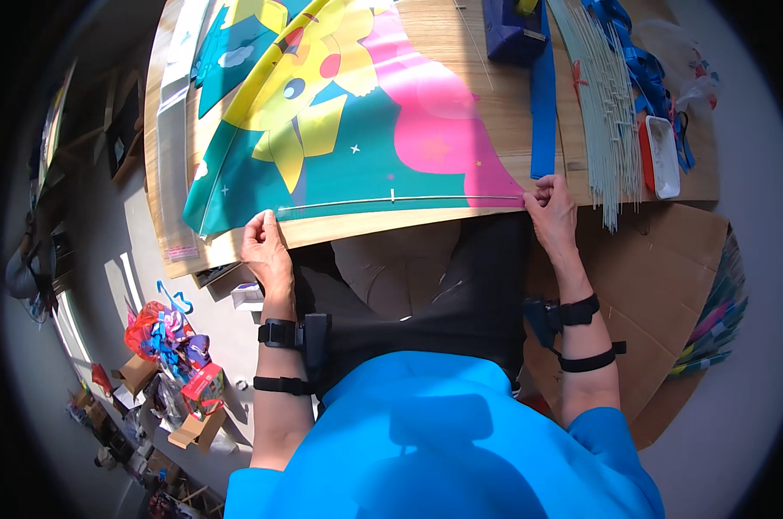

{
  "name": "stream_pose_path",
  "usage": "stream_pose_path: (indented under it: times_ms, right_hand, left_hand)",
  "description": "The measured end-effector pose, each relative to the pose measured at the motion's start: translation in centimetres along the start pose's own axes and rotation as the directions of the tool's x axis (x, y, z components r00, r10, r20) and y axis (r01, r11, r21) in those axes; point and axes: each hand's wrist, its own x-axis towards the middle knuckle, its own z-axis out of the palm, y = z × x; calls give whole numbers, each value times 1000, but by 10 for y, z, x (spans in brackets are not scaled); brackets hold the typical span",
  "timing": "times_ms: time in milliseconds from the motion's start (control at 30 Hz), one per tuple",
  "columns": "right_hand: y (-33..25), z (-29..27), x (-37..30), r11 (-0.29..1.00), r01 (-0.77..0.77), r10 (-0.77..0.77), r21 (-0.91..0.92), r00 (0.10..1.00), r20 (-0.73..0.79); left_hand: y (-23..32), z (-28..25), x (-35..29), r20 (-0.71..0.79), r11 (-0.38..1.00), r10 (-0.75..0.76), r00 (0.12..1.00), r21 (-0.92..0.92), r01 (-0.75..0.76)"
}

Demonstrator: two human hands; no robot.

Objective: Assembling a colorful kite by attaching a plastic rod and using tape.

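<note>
A kite of thin printed fabric lies on the wooden table, teal and pink with a yellow cartoon figure. Along its near edge runs a thin pale rod, with a small white piece standing up near its middle. My left hand is closed in a pinch at that near edge, by the rod's left end. At the kite's right corner, where the rod ends, the fingers of my right hand are pinched together on the pink tip. Whether either pinch also takes in the rod itself is hidden by the fingers.
Several pale thin rods lie bundled at the table's right, beside a white-and-red tray. A blue strap hangs from a dark blue block. Cardboard stands below right; bags and boxes crowd the floor left.
</note>
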Motion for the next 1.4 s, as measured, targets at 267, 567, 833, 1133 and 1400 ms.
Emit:
stream_pose_path:
  times_ms: [267, 567, 833, 1133, 1400]
  right_hand:
    - [-1, 5, -4, 1000, 18, -18, 20, 1000, -8]
    - [-5, 6, -5, 999, 15, -17, -40, 999, -33]
    - [-3, 6, -5, 1000, 17, -17, -8, 1000, -19]
    - [-1, 6, -3, 999, 30, -30, -19, 1000, -3]
    - [-2, 6, -4, 999, 45, -45, -9, 999, -8]
  left_hand:
    - [6, -3, -1, -36, 999, -9, 999, 53, 11]
    - [-1, -7, 2, -6, 1000, -13, 1000, -17, 12]
    - [3, -3, 0, -38, 994, 32, 999, 101, -28]
    - [0, -2, 0, -59, 987, 72, 996, 147, -62]
    - [3, -1, -1, -85, 986, 54, 995, 163, -40]
